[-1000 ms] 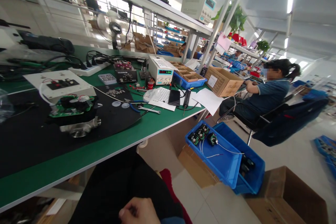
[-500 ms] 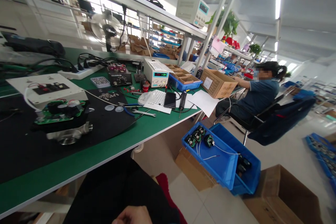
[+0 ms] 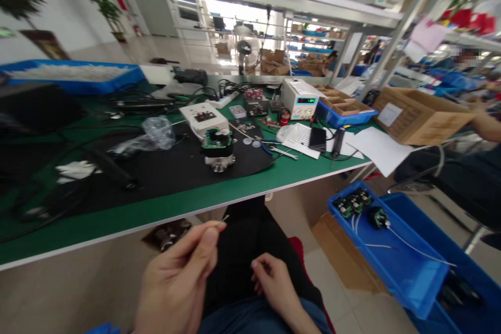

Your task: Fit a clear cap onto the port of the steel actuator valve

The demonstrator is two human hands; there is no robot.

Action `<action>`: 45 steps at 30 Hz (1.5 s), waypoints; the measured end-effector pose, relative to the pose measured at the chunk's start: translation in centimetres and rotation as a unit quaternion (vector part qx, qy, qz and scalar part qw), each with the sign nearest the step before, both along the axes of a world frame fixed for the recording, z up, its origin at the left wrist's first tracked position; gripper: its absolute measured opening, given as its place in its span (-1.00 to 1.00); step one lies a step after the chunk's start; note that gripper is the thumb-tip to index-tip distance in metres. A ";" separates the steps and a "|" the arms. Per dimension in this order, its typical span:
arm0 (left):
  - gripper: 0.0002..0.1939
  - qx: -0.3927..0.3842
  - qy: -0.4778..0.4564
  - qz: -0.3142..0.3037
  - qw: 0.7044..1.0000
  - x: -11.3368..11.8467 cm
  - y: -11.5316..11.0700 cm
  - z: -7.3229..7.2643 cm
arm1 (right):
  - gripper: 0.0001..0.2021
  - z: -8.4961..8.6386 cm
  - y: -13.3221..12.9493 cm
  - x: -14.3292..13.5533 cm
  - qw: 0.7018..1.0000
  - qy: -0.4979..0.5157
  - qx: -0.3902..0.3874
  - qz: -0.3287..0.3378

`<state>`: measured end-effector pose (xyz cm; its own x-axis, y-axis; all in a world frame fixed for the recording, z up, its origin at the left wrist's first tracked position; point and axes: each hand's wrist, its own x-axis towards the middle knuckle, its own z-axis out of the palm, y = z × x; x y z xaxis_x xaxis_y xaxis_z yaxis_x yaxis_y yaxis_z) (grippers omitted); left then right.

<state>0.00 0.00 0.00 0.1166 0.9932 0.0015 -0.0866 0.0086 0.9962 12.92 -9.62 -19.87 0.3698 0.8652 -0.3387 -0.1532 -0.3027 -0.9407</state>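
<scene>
My left hand (image 3: 178, 276) is raised in front of the bench, thumb and forefinger pinched on a short, thin, wire-like piece (image 3: 224, 220). Its exact kind is too small to tell. Lower and to the right, my right hand (image 3: 276, 279) rests over my lap, its fingers loosely bent and apart, with nothing visible in them. Beyond both hands, on a black mat (image 3: 168, 172), stands a metal-bodied device (image 3: 219, 159) topped by a green circuit board (image 3: 217, 138). Neither hand touches it.
A power supply (image 3: 299, 99), pliers, a wrench (image 3: 285, 153), a phone (image 3: 317, 139) and a screwdriver (image 3: 338, 142) occupy the bench's right part. Blue bins (image 3: 407, 271) with circuit boards stand low right. A cardboard box (image 3: 422, 115) sits near a co-worker's arm (image 3: 487, 120).
The view has swung left. My left hand is now in sight, raised with the thin piece pinched. My right hand shows more fully over my lap.
</scene>
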 end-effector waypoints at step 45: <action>-0.81 0.105 0.111 -0.088 0.984 4.9 -4.9 -3.5 | -0.91 16.5 0.8 3.1 0.947 0.124 0.218 -0.199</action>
